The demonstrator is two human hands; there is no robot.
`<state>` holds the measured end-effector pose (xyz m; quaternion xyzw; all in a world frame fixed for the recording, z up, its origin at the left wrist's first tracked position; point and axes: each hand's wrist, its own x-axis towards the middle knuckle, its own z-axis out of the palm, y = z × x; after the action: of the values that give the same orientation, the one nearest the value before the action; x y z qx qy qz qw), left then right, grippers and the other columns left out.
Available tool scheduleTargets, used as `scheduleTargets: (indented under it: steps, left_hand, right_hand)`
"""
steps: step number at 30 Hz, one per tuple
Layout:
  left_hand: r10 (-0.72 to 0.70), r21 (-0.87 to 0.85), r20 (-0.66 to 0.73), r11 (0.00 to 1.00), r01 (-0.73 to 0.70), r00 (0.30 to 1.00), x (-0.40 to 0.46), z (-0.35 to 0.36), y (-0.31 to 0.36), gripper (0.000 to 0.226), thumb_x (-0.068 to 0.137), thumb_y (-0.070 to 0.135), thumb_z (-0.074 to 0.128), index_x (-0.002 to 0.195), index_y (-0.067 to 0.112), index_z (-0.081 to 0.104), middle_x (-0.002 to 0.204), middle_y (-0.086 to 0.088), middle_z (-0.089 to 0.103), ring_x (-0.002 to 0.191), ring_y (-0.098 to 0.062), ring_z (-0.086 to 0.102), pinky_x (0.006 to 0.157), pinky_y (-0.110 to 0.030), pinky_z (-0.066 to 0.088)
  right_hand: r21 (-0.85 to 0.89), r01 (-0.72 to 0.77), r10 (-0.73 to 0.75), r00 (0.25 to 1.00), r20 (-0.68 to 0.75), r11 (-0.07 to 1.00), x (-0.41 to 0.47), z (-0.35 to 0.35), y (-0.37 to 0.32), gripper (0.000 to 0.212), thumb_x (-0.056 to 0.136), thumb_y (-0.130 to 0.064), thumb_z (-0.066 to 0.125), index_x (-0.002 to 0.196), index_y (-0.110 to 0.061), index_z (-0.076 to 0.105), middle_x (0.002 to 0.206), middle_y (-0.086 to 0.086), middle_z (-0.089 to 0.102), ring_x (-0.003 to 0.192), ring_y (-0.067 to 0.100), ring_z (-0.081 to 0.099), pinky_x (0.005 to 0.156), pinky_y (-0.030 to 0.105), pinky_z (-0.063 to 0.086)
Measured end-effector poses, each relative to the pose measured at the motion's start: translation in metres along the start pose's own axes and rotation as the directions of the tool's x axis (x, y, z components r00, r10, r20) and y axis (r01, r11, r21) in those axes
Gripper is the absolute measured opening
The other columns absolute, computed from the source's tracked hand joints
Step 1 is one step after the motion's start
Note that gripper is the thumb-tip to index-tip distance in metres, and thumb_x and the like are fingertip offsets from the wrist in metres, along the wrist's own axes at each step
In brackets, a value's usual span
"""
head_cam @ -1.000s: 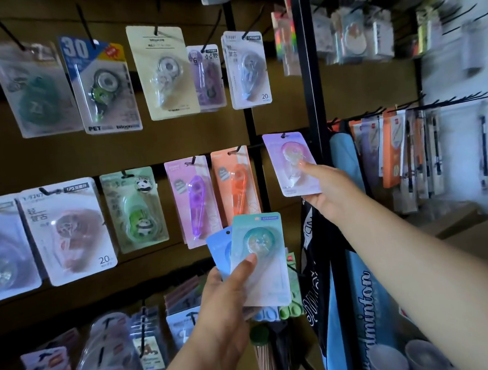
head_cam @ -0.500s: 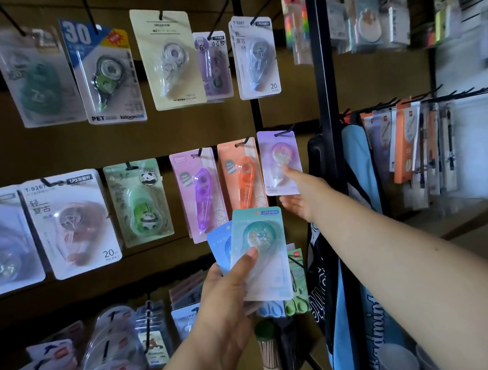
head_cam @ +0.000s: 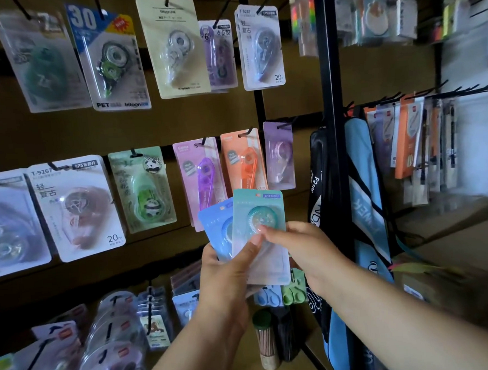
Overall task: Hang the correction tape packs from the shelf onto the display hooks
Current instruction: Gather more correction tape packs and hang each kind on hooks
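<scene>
My left hand (head_cam: 228, 274) holds a small fan of correction tape packs at chest height: a teal pack (head_cam: 260, 212) in front and a blue pack (head_cam: 215, 223) behind it. My right hand (head_cam: 301, 247) has its fingers on the teal pack, thumb on its face near the tape wheel. Just above, a lilac pack (head_cam: 279, 155) hangs on a black hook (head_cam: 283, 125) at the right end of the middle row. Beside it hang an orange pack (head_cam: 243, 162) and a purple pack (head_cam: 199, 173).
More tape packs hang along the top row (head_cam: 171, 46) and at the left of the middle row (head_cam: 75, 206). Stacks of packs lie on the low shelf (head_cam: 109, 336). A black upright post (head_cam: 330, 122) and blue racket bags (head_cam: 363, 191) stand just right of my hands.
My right hand left the lilac pack, which now hangs on its hook, and came down to the teal pack in my left hand. The view shifted slightly.
</scene>
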<state>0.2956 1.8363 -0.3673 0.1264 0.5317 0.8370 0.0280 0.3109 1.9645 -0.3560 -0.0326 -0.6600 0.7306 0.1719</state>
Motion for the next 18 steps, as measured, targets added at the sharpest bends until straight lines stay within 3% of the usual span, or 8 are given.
scheduleTargets:
  steps: [3, 6, 10, 12, 16, 18]
  left_hand:
    - [-0.007, -0.022, 0.003, 1.000, 0.007, 1.000, 0.000, -0.001, -0.002, 0.056, 0.067, 0.026, 0.080, 0.118, 0.015, 0.060, 0.103, -0.009, 0.077, 0.087, -0.031, 0.076, 0.065, -0.046, 0.061]
    - [-0.029, -0.034, -0.027, 0.999, 0.028, 0.999, 0.002, -0.004, -0.004, 0.028, 0.089, 0.025, 0.068, 0.114, 0.013, 0.061, 0.101, -0.011, 0.077, 0.085, -0.031, 0.076, 0.061, -0.043, 0.061]
    - [-0.036, 0.039, -0.100, 0.998, 0.040, 0.994, 0.004, -0.007, -0.004, 0.019, 0.093, 0.027, 0.065, 0.108, 0.015, 0.062, 0.098, -0.011, 0.077, 0.075, -0.026, 0.075, 0.059, -0.038, 0.061]
    - [-0.038, 0.066, -0.105, 0.997, 0.045, 0.994, 0.003, -0.008, -0.002, 0.021, 0.093, 0.030, 0.066, 0.107, 0.015, 0.062, 0.104, -0.016, 0.074, 0.079, -0.029, 0.073, 0.065, -0.045, 0.063]
    - [-0.053, 0.067, -0.095, 0.996, 0.060, 0.994, -0.001, -0.007, 0.002, 0.023, 0.092, 0.030, 0.066, 0.107, 0.013, 0.062, 0.110, -0.020, 0.070, 0.092, -0.039, 0.071, 0.079, -0.060, 0.058]
    - [-0.061, 0.051, -0.092, 0.996, 0.066, 0.994, -0.002, -0.006, 0.003, 0.021, 0.093, 0.028, 0.066, 0.107, 0.013, 0.062, 0.111, -0.021, 0.070, 0.098, -0.043, 0.070, 0.080, -0.063, 0.056]
  right_hand:
    - [0.044, -0.004, 0.004, 1.000, -0.008, 0.999, -0.001, 0.000, -0.005, 0.020, 0.075, -0.027, 0.079, 0.085, -0.010, 0.073, 0.084, 0.009, 0.076, 0.079, 0.025, 0.073, 0.072, 0.034, 0.058]
    - [0.075, 0.023, -0.020, 0.999, -0.045, 0.997, 0.006, -0.005, -0.011, 0.017, 0.079, -0.026, 0.076, 0.083, -0.011, 0.071, 0.087, 0.011, 0.075, 0.080, 0.027, 0.070, 0.076, 0.038, 0.055]
    - [0.097, 0.066, -0.056, 0.994, -0.098, 0.993, 0.021, -0.015, -0.020, 0.012, 0.085, -0.025, 0.070, 0.085, -0.012, 0.070, 0.095, 0.013, 0.071, 0.090, 0.026, 0.064, 0.094, 0.046, 0.048]
    - [0.091, 0.123, -0.108, 0.983, -0.152, 0.988, 0.031, -0.022, -0.027, 0.013, 0.087, -0.024, 0.067, 0.087, -0.011, 0.069, 0.099, 0.016, 0.071, 0.090, 0.025, 0.061, 0.097, 0.047, 0.046]
    - [0.035, 0.241, -0.225, 0.939, -0.259, 0.970, 0.053, -0.038, -0.053, 0.013, 0.088, -0.029, 0.067, 0.081, -0.019, 0.068, 0.088, 0.002, 0.072, 0.084, 0.021, 0.064, 0.076, 0.033, 0.051]
    - [0.032, 0.288, -0.266, 0.918, -0.296, 0.957, 0.064, -0.047, -0.066, 0.012, 0.088, -0.029, 0.067, 0.079, -0.021, 0.067, 0.085, -0.002, 0.072, 0.080, 0.017, 0.066, 0.074, 0.030, 0.052]
